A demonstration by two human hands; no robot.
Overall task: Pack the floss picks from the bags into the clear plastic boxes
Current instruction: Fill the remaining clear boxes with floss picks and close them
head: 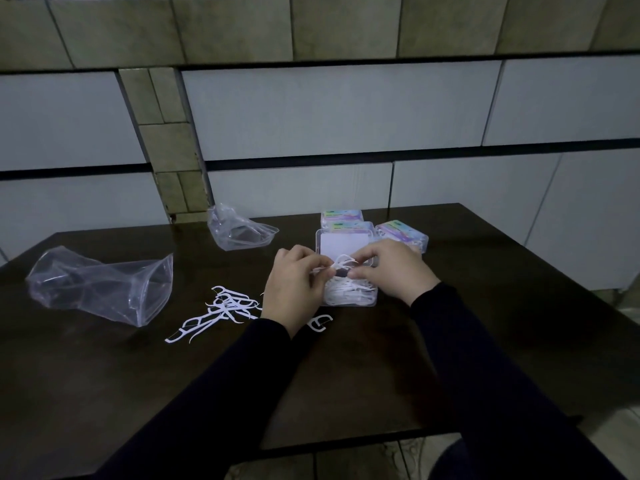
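An open clear plastic box (367, 301) stands mid-table, its lid (343, 242) tipped back, with several white floss picks inside. Both hands hover just above it. My left hand (294, 289) and my right hand (394, 271) together pinch a small bunch of floss picks (341, 265) over the box. A loose pile of floss picks (221, 310) lies on the table left of my left hand, and one single pick (320, 322) lies by my left wrist. Two clear bags lie to the left: a large one (100, 289) and a smaller one (239, 230).
Three closed boxes with colourful labels (401, 230) stand behind the open box, near the table's far edge. The dark table (485, 341) ends close on the right and at the front. A tiled wall rises behind it.
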